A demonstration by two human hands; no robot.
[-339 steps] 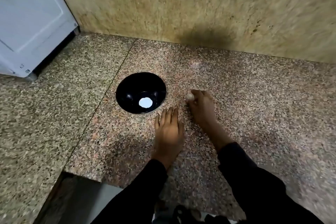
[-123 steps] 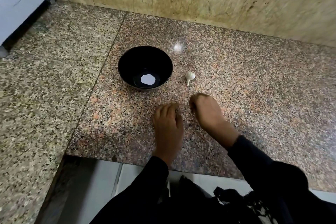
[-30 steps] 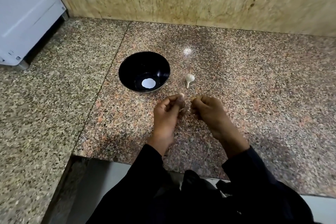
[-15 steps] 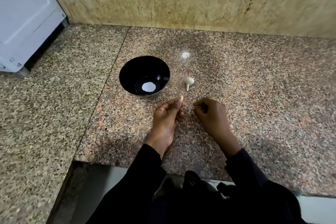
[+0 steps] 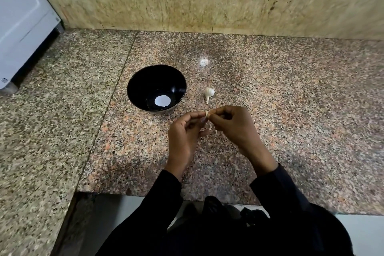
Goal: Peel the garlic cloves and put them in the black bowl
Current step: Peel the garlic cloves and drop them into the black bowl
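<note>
Speckled granite counter (image 5: 291,110) under both hands' curled fingers (image 5: 216,112) pinching one small pale tapered garlic clove (image 5: 206,113).

The bowl (image 5: 156,89) sits on the surface (image 5: 291,110); the garlic bulb (image 5: 208,93) lies just right of it; both hands (image 5: 209,129) meet nearer the front edge, a clove (image 5: 206,113) between them.

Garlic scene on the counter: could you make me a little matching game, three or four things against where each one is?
Things:
1. garlic clove
2. garlic bulb
3. black bowl
4. white appliance

Places:
A. far left, at the counter's edge
B. pinched between left hand and right hand
C. lying on the counter, right of the bowl
D. standing on the counter, left of the bulb

Pairs: 1-B, 2-C, 3-D, 4-A
</note>
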